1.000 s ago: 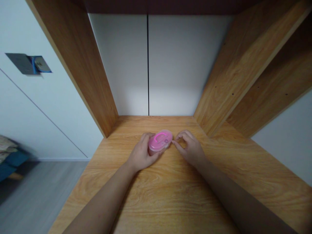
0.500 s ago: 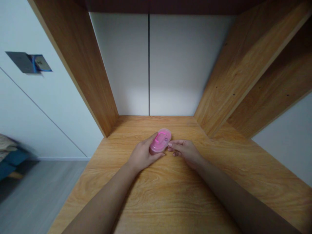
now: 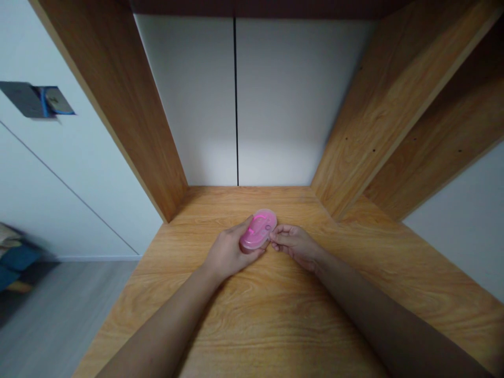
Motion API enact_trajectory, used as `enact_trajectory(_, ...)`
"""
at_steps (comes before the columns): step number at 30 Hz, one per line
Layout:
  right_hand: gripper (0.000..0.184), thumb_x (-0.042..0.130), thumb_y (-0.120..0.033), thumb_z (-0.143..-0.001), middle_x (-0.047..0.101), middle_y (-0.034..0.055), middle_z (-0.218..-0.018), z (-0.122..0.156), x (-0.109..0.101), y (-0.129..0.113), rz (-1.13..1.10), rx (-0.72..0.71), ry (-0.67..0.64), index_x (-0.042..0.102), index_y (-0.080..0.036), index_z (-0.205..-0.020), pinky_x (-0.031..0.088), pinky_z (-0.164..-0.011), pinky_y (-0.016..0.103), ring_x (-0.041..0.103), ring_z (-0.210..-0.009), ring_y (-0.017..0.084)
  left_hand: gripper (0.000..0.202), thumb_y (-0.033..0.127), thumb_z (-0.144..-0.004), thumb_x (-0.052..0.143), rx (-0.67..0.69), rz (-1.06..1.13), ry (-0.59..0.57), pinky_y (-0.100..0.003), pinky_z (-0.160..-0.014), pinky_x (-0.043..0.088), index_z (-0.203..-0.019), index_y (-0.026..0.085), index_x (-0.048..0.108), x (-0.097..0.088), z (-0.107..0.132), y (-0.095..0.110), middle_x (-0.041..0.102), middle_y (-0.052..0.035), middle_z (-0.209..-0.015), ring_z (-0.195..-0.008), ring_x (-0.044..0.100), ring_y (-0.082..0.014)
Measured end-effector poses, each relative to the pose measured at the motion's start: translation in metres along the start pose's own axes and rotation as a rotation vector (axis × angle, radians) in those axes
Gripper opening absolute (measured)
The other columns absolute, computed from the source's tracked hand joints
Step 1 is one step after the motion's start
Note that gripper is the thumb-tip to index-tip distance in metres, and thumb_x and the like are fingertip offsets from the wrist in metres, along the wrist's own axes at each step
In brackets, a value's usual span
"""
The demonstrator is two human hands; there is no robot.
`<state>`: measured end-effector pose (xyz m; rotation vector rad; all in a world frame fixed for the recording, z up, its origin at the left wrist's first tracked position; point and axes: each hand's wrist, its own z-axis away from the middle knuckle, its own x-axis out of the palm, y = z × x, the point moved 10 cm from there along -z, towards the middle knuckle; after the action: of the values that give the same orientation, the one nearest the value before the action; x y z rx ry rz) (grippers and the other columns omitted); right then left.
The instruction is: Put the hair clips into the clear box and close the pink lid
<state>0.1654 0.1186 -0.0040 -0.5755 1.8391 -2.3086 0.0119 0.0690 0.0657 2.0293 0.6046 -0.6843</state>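
A small pink oval box [image 3: 258,230] with a clear lid rests on the wooden desk [image 3: 275,310], near its middle. My left hand [image 3: 227,254] is wrapped around the box's left and near side, thumb along the top edge. My right hand [image 3: 294,244] lies just to the right, fingers curled, its fingertips pinching at the box's right edge.
Wooden side panels [image 3: 129,110] rise on the left and right of the desk, with a white back wall [image 3: 252,100] behind. A grey floor [image 3: 51,315] lies to the left, with blue and tan things at the far left edge.
My right hand moved left from beside the box until its fingertips closed on the box's right edge. My left hand kept its hold; the box barely shifted.
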Motion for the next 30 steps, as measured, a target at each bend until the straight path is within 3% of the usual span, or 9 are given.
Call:
enact_trajectory(14,0.047,0.094,-0.046,-0.051,0.066,-0.0015,-0.061,-0.003,-0.004,0.005,0.01,0.027,0.0,0.066,-0.015,-0.072,0.043,-0.058,0.024,0.056,-0.054,0.009,0.069,0.039,-0.076,0.077,0.017,-0.04,0.001,-0.043,-0.092,0.06,-0.138,0.021,0.054,0.002,-0.001,0.0,0.073,-0.0107,-0.118,-0.102,0.072,-0.029)
enact_trajectory(21,0.047,0.092,-0.05,-0.054,0.067,0.0002,-0.061,0.001,-0.003,-0.001,0.04,0.013,0.013,0.067,-0.015,-0.072,0.044,-0.054,0.023,0.058,-0.052,0.009,0.07,0.037,-0.079,0.074,0.028,-0.03,-0.054,-0.043,-0.093,0.059,-0.143,0.021,0.05,0.003,-0.002,0.0,0.071,-0.011,-0.123,-0.105,0.071,-0.0285)
enact_trajectory(26,0.044,0.091,-0.047,-0.056,0.069,0.0016,-0.06,0.003,-0.006,-0.023,0.169,-0.186,0.09,0.063,-0.017,-0.071,0.045,-0.049,0.024,0.059,-0.049,0.011,0.076,0.032,-0.076,0.077,0.023,0.083,-0.055,-0.044,-0.099,0.055,-0.144,0.021,0.045,0.004,-0.004,-0.004,0.064,-0.0121,-0.133,-0.116,0.066,-0.0293)
enact_trajectory(28,0.039,0.09,-0.042,-0.059,0.071,0.0035,-0.066,0.01,-0.009,-0.037,0.211,-0.323,0.143,0.064,-0.018,-0.074,0.05,-0.053,0.027,0.062,-0.054,0.014,0.081,0.031,-0.075,0.078,0.048,0.117,-0.022,-0.049,-0.106,0.051,-0.146,0.021,0.04,0.003,-0.003,-0.004,0.058,-0.0141,-0.14,-0.125,0.06,-0.0311)
enact_trajectory(30,0.028,0.085,-0.038,-0.069,0.073,0.0064,-0.078,0.022,-0.009,-0.055,0.286,-0.502,0.183,0.069,-0.019,-0.082,0.055,-0.065,0.032,0.067,-0.067,0.018,0.092,0.031,-0.077,0.077,0.055,0.183,-0.02,-0.05,-0.105,0.051,-0.152,0.022,0.026,0.004,-0.002,-0.004,0.058,-0.0154,-0.138,-0.123,0.062,-0.0299)
